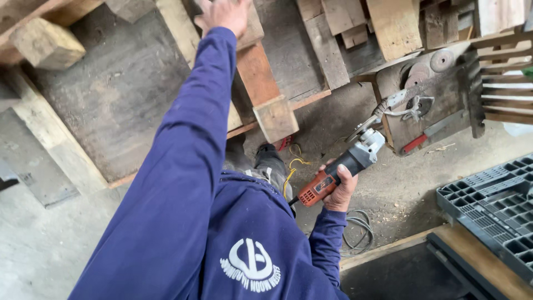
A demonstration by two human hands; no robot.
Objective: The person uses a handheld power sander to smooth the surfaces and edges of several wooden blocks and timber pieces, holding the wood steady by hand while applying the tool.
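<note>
Nearest the camera, the right hand (340, 189) is wrapped around the body of an orange and black grinder (341, 169), its grey head and disc guard pointing up and away toward the right, held low over the dusty floor (400, 183) and touching no wood. A cable (355, 233) loops on the floor just below that hand, and a yellow cord (294, 166) lies beside the person's shoes. To the near right sit a dark plastic pallet (494, 205) and a wooden frame edge. Farther out, the left arm in a blue sleeve (189, 150) stretches forward, and the left hand (225, 14) presses flat, fingers spread and gripping nothing, on a plank (258, 75) among the stacked boards (127, 89) at the far left. At the far right a small bench (433, 105) carries spare discs (441, 60) and a red-handled tool (425, 136). The step in hand looks like steadying or choosing the wood while the grinder waits. The next move seems to call for bringing the disc up to the plank with the left hand clear of its path.
</note>
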